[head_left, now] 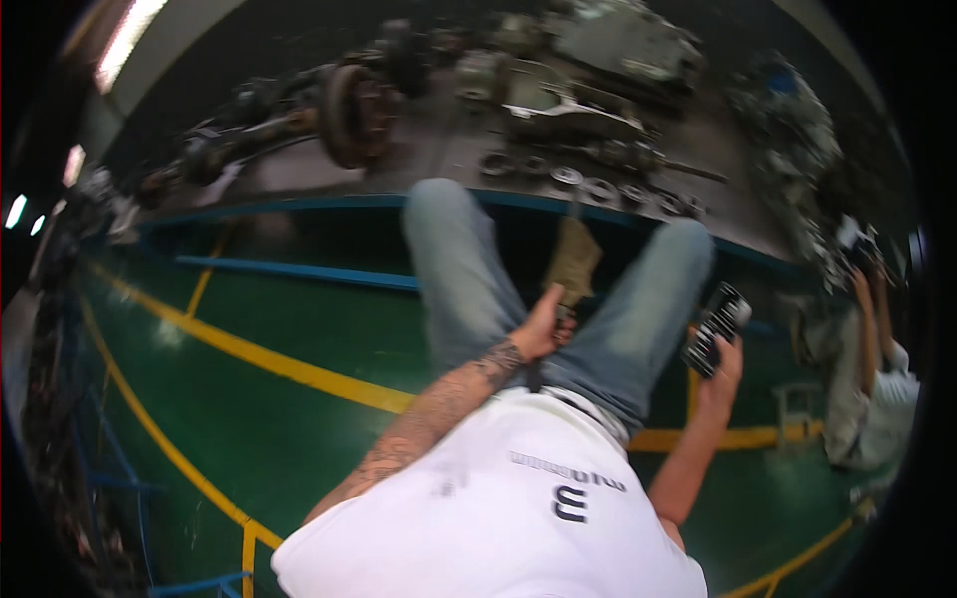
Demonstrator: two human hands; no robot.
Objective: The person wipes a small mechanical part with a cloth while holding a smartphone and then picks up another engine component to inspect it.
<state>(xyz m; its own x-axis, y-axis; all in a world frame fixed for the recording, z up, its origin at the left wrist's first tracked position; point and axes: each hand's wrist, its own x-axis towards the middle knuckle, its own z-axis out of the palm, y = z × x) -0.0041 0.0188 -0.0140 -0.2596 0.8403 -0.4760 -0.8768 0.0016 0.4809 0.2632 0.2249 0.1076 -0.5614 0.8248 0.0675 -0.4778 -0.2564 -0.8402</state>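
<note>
My left hand [543,327] is closed round a brown, rag-like piece [574,257] that sticks up between my knees toward the bench edge. Blur keeps me from telling whether anything else is in that grip. Out beside my right knee, my right hand [726,361] grips a black-and-silver part [718,331], ridged and roughly cylindrical, held at a slant. Its exact kind is too smeared to make out. A row of metal rings [598,189] lies along the front of the bench [439,149], beyond the brown piece.
Large metal castings [568,110] and a round drum-like hub on an axle [357,115] rest on the bench. Its blue frame [299,267] runs below. At the right, another person [887,389] works beside a machine assembly [793,115]. Yellow lines [309,374] cross the green floor.
</note>
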